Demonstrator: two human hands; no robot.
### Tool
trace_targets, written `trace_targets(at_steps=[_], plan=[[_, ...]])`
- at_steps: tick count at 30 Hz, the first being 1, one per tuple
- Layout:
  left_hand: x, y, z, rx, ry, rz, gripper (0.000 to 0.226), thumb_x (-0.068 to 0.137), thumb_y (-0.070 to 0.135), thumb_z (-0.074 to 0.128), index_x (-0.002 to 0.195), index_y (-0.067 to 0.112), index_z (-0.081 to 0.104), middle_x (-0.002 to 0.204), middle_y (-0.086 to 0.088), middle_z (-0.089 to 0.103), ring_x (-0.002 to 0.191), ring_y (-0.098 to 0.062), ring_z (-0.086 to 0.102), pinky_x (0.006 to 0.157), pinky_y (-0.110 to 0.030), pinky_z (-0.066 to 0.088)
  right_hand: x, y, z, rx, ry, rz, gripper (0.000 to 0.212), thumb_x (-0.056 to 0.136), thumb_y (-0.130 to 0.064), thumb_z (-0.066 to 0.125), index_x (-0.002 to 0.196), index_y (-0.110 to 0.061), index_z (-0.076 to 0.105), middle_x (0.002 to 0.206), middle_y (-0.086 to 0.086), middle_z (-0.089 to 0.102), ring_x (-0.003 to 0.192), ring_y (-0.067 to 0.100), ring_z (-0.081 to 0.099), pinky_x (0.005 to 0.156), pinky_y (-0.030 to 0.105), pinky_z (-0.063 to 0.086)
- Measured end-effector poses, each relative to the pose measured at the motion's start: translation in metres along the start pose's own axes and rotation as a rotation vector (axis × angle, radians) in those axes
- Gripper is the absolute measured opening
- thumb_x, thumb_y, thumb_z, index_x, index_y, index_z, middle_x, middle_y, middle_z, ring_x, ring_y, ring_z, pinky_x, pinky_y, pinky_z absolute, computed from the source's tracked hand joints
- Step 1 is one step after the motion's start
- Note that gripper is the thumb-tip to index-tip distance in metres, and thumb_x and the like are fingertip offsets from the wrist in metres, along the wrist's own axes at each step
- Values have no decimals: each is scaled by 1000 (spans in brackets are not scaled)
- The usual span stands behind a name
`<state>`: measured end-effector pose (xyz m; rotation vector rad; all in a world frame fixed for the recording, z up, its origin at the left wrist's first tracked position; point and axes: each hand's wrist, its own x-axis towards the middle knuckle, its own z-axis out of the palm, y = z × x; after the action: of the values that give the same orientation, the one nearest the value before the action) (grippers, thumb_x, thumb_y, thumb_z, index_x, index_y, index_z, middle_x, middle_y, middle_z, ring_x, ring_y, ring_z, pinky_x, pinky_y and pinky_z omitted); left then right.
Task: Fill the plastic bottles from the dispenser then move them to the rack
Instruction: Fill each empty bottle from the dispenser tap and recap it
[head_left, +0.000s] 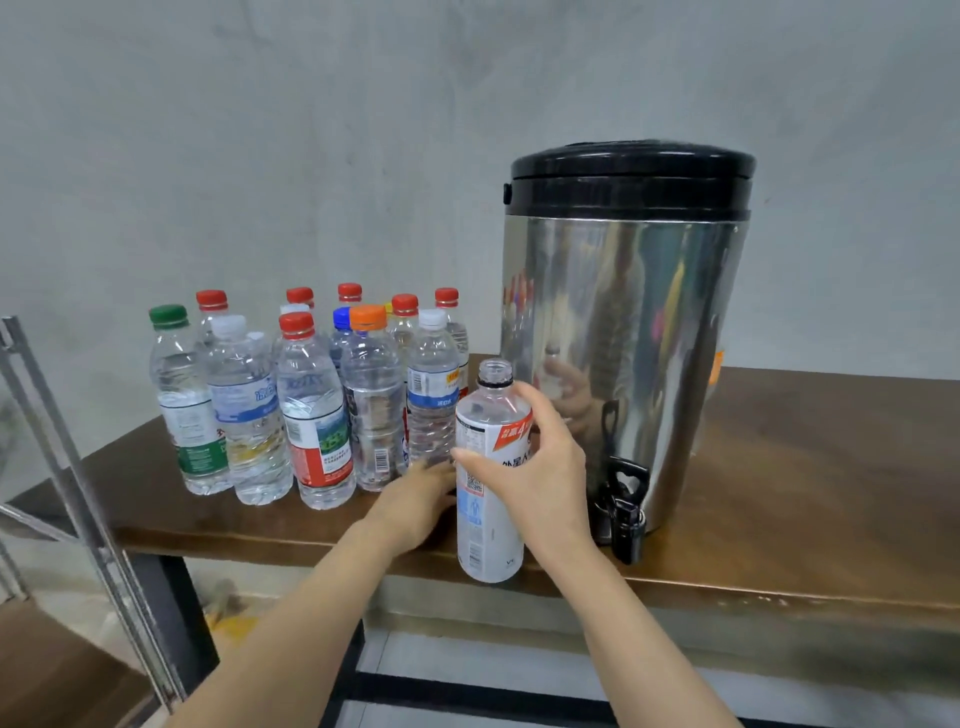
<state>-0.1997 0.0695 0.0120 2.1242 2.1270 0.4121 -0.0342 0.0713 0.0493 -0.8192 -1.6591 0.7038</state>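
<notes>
My right hand (535, 467) grips an uncapped plastic bottle (485, 525) with a white label, upright and empty-looking, at the table's front edge just left of the tap. My left hand (415, 501) lies low on the table behind that bottle, its fingers stretched out toward the standing bottles and its fingertips hidden by the held bottle. The steel dispenser (623, 312) with a black lid stands to the right, its black tap (626, 512) hanging over the table edge. Several capped bottles (311, 410) holding water are clustered on the left of the table.
The brown wooden table (805, 493) runs to the right past the dispenser. A metal rack frame (57, 447) rises at the left edge, with a wooden shelf (47, 670) low down. A grey wall stands behind.
</notes>
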Motion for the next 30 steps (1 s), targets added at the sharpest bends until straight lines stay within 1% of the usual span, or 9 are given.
trace_targets(at_steps=[5,7,10,12,14,17,19,26,30], plan=[[-12,-9,2,15,185,-55,40,102,20,45,142,22,46,142,-3,50,126,-22,48,99,-39,46,10,2,19,14,-33,-14,84,62,-44,86,137,-34,48,127,-12,58,114,3,57,95,35,52],[-20,-19,-2,-121,340,-137,36,98,17,54,135,20,53,129,-3,56,116,-20,53,94,-32,46,13,2,28,6,-53,-21,84,64,-49,82,138,-36,46,126,-13,57,113,2,57,95,32,51],[-35,-36,-18,-374,570,-274,32,91,15,67,123,12,62,116,-2,64,105,-15,59,88,-21,43,16,-4,41,-30,-120,-42,81,74,-40,81,144,-34,40,128,-9,53,111,3,55,90,20,43],[-46,-40,-37,-487,663,-344,29,86,16,74,113,10,67,103,0,68,96,-14,63,81,-19,46,18,-7,48,-52,-159,-57,82,78,-44,78,146,-34,35,134,-8,49,116,9,54,93,24,43],[-53,-36,-59,-575,730,-349,23,84,16,77,105,12,69,96,1,69,89,-17,67,80,-26,50,20,-8,55,-88,-185,-81,82,80,-48,75,148,-35,31,139,-8,46,121,12,52,98,30,45],[-61,-17,-97,-707,739,-284,18,86,17,74,103,17,70,95,8,69,87,-7,66,83,-26,51,22,-7,61,-132,-197,-98,83,81,-51,74,148,-35,27,141,-8,44,124,12,50,99,31,44],[-59,-7,-119,-725,714,-228,27,83,21,77,109,19,68,97,8,69,91,-7,66,85,-25,52,22,-5,62,-141,-189,-107,83,81,-51,74,148,-35,27,141,-9,44,124,11,50,98,30,44],[-33,9,-161,-514,486,-150,48,70,13,87,107,19,56,89,-5,69,76,-15,67,78,-30,56,25,-3,62,-164,-206,-110,83,82,-52,72,148,-35,25,141,-9,44,124,12,51,95,29,45],[-19,11,-171,-459,442,-145,49,66,13,89,103,18,58,78,3,60,68,-10,59,78,-29,52,25,-1,63,-172,-196,-112,84,81,-54,72,148,-36,25,141,-9,44,124,13,51,96,33,47]])
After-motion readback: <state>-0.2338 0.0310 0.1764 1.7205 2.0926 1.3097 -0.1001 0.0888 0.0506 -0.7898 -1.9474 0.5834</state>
